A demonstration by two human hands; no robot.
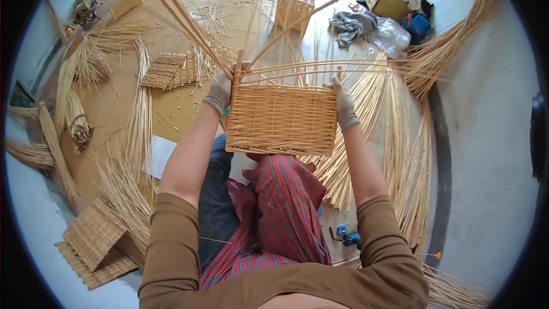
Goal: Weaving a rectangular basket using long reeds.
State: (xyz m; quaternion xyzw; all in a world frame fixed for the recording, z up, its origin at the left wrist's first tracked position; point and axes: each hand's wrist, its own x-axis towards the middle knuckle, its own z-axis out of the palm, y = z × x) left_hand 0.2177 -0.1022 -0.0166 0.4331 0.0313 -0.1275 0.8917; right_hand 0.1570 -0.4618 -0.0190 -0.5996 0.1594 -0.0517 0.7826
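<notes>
A woven wicker basket (281, 119) with long loose canes rising from its upper edge is held up over my lap, above a red striped cloth (283, 200). My left hand (220, 91), in a pale glove, is closed on its upper left corner, where several long canes (199, 36) fan upward and rightward. My right hand (345, 103), also gloved, grips the upper right corner beside a short upright stake. The fingers on the far side of the basket are partly hidden.
Cane bundles lie left (79, 117) and right (400, 154). Woven panels (94, 234) lie at lower left, a paper sheet (159, 157) nearby. A cordless tool (349, 237) rests by my right leg. A wicker frame (293, 11), plastic bags (390, 37) and clutter stand farther back.
</notes>
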